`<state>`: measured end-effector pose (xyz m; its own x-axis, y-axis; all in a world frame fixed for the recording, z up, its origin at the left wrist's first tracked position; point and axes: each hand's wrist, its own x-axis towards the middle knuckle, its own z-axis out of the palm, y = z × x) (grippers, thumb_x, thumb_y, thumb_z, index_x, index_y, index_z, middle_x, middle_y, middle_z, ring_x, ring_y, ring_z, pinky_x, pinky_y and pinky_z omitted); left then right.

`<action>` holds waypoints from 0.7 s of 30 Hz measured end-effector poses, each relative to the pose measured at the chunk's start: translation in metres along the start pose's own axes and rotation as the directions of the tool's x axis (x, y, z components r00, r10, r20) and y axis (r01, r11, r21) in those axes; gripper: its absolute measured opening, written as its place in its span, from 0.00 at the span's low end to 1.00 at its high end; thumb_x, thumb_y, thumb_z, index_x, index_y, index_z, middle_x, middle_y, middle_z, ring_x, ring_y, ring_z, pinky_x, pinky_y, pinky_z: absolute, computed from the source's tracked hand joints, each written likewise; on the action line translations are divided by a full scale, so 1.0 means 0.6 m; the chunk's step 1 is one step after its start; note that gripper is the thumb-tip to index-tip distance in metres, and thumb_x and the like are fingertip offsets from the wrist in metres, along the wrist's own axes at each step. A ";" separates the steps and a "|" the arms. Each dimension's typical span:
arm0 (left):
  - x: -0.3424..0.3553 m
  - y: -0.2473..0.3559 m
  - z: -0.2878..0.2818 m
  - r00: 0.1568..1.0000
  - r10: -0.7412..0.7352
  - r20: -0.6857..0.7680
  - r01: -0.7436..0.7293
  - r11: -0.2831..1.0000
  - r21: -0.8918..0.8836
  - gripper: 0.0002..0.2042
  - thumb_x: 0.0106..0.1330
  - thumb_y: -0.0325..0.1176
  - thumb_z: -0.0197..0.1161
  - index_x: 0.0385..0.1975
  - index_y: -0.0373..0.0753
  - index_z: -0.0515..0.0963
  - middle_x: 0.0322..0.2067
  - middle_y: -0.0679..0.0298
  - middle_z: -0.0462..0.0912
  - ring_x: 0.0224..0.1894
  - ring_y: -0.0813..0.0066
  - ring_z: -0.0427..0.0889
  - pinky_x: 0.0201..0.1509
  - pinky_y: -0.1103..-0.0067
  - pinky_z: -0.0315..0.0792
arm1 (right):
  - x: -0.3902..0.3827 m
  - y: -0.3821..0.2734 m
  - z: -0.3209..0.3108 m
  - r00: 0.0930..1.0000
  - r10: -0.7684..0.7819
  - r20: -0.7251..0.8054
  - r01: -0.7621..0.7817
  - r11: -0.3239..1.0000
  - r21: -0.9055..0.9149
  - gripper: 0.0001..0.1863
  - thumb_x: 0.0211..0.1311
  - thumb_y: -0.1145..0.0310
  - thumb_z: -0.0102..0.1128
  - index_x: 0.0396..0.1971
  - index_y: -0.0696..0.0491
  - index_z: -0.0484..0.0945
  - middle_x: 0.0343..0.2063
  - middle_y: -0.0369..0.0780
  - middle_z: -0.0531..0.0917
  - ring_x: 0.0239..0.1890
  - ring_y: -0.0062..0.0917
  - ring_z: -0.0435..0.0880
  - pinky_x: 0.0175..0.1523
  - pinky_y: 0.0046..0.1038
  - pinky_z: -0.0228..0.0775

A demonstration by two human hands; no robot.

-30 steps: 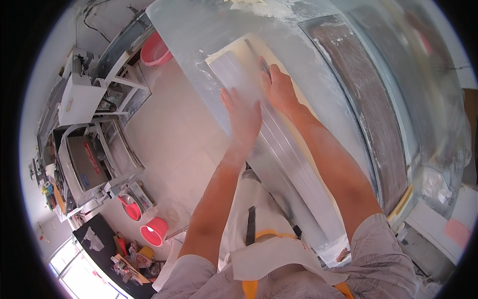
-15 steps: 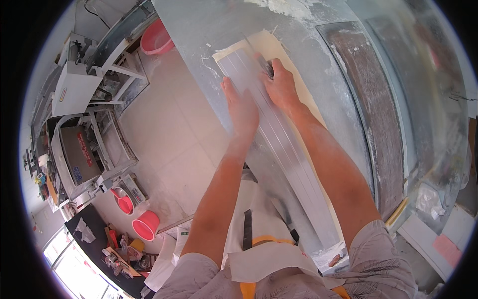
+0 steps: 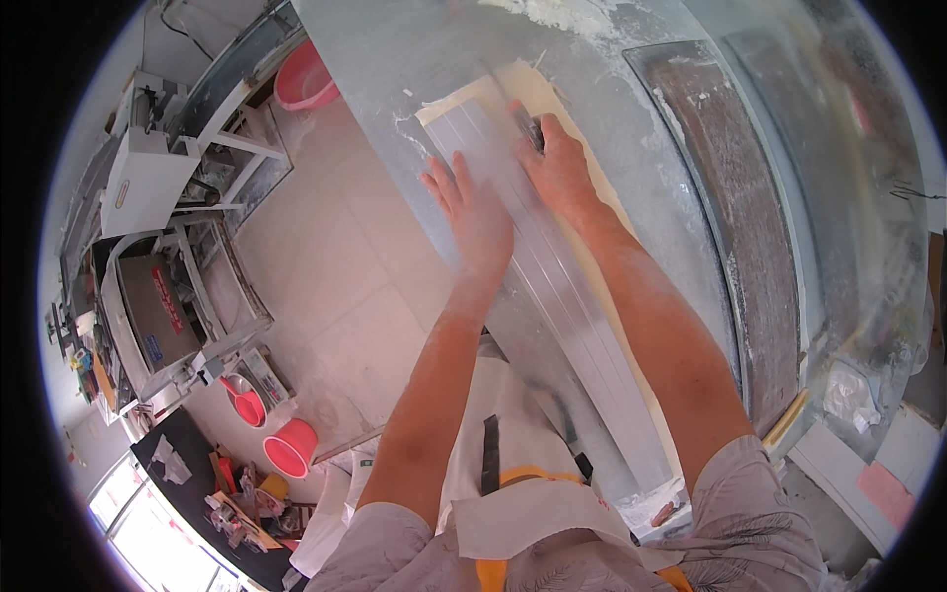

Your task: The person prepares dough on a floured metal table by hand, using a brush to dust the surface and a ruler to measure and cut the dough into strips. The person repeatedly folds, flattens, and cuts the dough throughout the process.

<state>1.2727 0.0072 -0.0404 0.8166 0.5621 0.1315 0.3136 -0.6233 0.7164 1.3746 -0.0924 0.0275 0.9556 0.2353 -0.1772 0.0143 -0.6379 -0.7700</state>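
A long grey grooved metal straightedge (image 3: 582,326) lies on a cream-coloured sheet (image 3: 592,158), perhaps dough, which shows along its right side and far end. My left hand (image 3: 481,222) rests over the straightedge's left edge, its fingers spread and holding nothing. On the other side, my right hand (image 3: 560,168) is closed round the dark handle of a knife (image 3: 534,130). The thin blade points away from me over the sheet's far end. Haze in the picture blurs the area between the hands, so where the blade's edge touches is unclear.
The floury grey table (image 3: 395,59) has a long brown board (image 3: 735,217) on its right. Left on the floor stand a red basin (image 3: 306,79), a red bucket (image 3: 290,446) and a scale (image 3: 261,375) bearing a bowl. A white machine (image 3: 148,187) stands further left.
My left fingers have spread and moved slightly left, the fingertips lifting off the straightedge's edge. My right hand and the knife have hardly moved.
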 end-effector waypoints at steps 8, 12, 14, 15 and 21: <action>-0.055 0.045 -0.048 0.854 0.268 0.447 -0.367 0.918 0.151 0.42 0.68 0.34 0.70 0.76 0.22 0.54 0.79 0.36 0.49 0.81 0.31 0.45 0.84 0.49 0.45 | 0.025 -0.005 0.006 0.987 -0.004 0.158 0.054 0.950 -0.309 0.18 0.82 0.58 0.49 0.49 0.60 0.72 0.42 0.57 0.87 0.48 0.56 0.87 0.51 0.52 0.78; -0.080 0.099 -0.093 0.765 0.152 0.626 -0.281 0.953 0.111 0.64 0.53 0.45 0.85 0.78 0.20 0.43 0.79 0.30 0.42 0.82 0.30 0.40 0.85 0.50 0.44 | 0.026 -0.015 0.018 0.983 -0.014 0.183 0.074 0.944 -0.322 0.17 0.81 0.60 0.50 0.51 0.61 0.72 0.43 0.56 0.87 0.49 0.53 0.88 0.53 0.52 0.79; -0.079 0.102 -0.098 0.725 0.123 0.677 -0.307 0.938 0.158 0.70 0.46 0.48 0.88 0.77 0.20 0.40 0.79 0.29 0.38 0.82 0.30 0.38 0.85 0.50 0.42 | 0.025 -0.027 0.020 0.982 -0.002 0.191 0.069 0.936 -0.344 0.16 0.81 0.61 0.50 0.51 0.62 0.72 0.43 0.55 0.88 0.48 0.52 0.88 0.52 0.50 0.80; -0.078 0.103 -0.100 0.705 0.106 0.701 -0.321 0.930 0.182 0.73 0.43 0.50 0.90 0.77 0.19 0.38 0.79 0.29 0.37 0.82 0.30 0.36 0.85 0.50 0.42 | 0.026 -0.030 0.023 0.980 0.003 0.197 0.069 0.932 -0.357 0.16 0.80 0.63 0.51 0.50 0.62 0.73 0.42 0.55 0.88 0.47 0.52 0.89 0.51 0.50 0.81; -0.078 0.106 -0.097 0.687 0.088 0.721 -0.334 0.919 0.207 0.76 0.39 0.50 0.91 0.76 0.16 0.38 0.78 0.27 0.37 0.82 0.28 0.37 0.85 0.49 0.41 | 0.038 -0.035 0.023 0.967 -0.031 0.254 0.146 0.884 -0.445 0.11 0.73 0.70 0.55 0.46 0.64 0.75 0.39 0.54 0.88 0.45 0.49 0.91 0.47 0.45 0.84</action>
<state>1.2262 -0.0270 0.0389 0.9380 -0.0606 -0.3412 0.1156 -0.8736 0.4728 1.3917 -0.0635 0.0312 0.8485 0.4338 -0.3031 0.2828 -0.8557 -0.4333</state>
